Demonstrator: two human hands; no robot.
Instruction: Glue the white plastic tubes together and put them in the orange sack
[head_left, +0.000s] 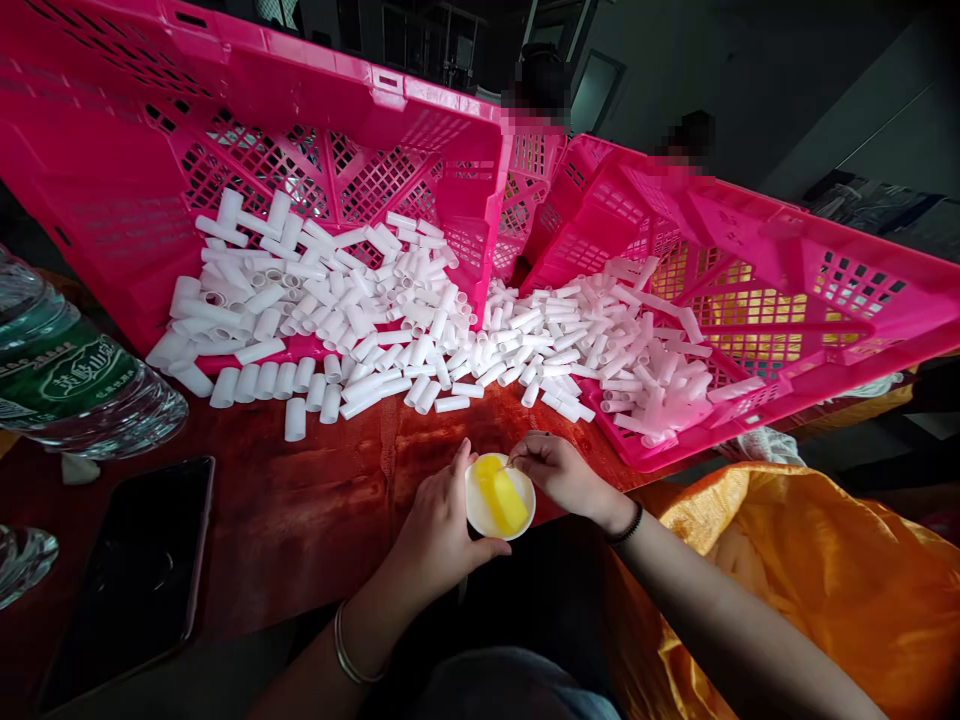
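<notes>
My left hand (442, 520) is wrapped round a small white bowl (480, 512), its thumb at the near side of the rim. Inside the bowl lie yellow pieces (502, 497) that look like fruit slices; I cannot tell the kind. At the bowl's far right rim my right hand (551, 468) is closed in a pinch, and what it pinches looks thin and dark but is too small to name. Both hands are at the near edge of the reddish-brown table (315, 530). Beyond them many short white plastic tubes (420, 300) lie heaped, some spilling onto the tabletop.
Two pink crates (457, 200) (795, 250) lie tipped with their openings towards me. To the left are a large water bottle (75, 360) with a green label and a black phone (142, 570). An orange sack (840, 580) is at my right. Other people sit behind the crates.
</notes>
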